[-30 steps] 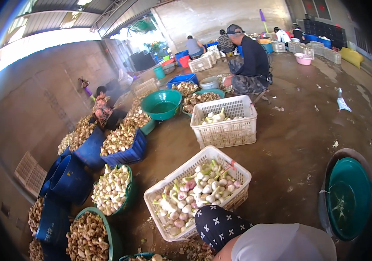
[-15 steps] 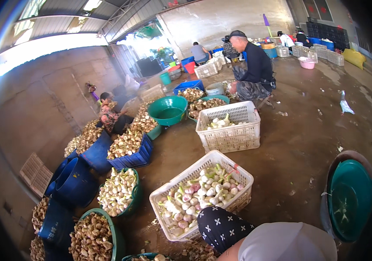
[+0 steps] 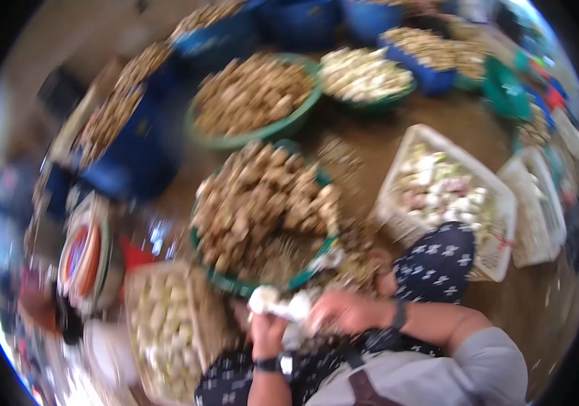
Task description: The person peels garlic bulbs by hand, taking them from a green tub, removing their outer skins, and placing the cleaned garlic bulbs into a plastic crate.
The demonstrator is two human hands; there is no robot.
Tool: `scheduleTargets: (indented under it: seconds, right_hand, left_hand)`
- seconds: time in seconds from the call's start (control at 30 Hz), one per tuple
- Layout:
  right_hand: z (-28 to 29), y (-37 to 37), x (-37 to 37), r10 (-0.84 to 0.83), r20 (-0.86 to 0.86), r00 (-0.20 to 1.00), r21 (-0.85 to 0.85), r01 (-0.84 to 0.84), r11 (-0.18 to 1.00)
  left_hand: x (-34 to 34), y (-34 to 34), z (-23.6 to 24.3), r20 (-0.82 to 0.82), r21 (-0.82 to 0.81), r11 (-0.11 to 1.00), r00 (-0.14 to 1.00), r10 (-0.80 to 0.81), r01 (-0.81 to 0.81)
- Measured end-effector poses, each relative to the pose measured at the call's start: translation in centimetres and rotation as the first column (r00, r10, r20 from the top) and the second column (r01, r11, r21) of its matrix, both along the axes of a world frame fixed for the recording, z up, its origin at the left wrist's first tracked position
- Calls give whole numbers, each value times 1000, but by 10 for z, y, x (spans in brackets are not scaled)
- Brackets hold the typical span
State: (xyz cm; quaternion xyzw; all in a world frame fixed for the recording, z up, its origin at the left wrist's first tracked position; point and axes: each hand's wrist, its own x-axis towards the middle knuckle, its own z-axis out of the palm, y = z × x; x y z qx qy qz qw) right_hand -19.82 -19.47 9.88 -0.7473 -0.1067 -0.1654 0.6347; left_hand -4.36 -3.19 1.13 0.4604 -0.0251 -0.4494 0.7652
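My left hand [image 3: 267, 333] is closed around a whitish garlic bulb [image 3: 263, 300], held over my lap. The fingers of my right hand [image 3: 349, 311] are closed at the other end of the same garlic, where a pale stem reaches across between the hands. Blur hides the exact grip. Just beyond them stands a round green tub [image 3: 283, 285] heaped with brown, unpeeled garlic [image 3: 256, 196]; a hollow shows in the heap on the near side. Pale peelings [image 3: 354, 264] lie beside the tub near my right hand.
A white crate [image 3: 398, 233] of cleaned garlic stands to the right, with another white crate [image 3: 533, 237] beyond it. To the left is a crate [image 3: 212, 318] of pale garlic. Green tubs and blue barrels [image 3: 130, 162] of garlic line the far side.
The view has swung left and down from the wide workshop to my lap. Both hands, out of sight before, are now in view with the garlic bulb.
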Motion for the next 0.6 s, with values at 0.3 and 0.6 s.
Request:
scheduleTargets:
  seconds: [0.3, 0.6]
  right_hand:
    - [-4, -15, 41, -165, -460, 872, -235, 60, 970]
    - [-72, -43, 79, -268, -620, 737, 88, 405, 910]
  left_hand:
    - [35, 34, 12, -596, 203, 891, 671, 441, -405]
    - [79, 69, 52, -269, 10, 316, 302, 914, -949]
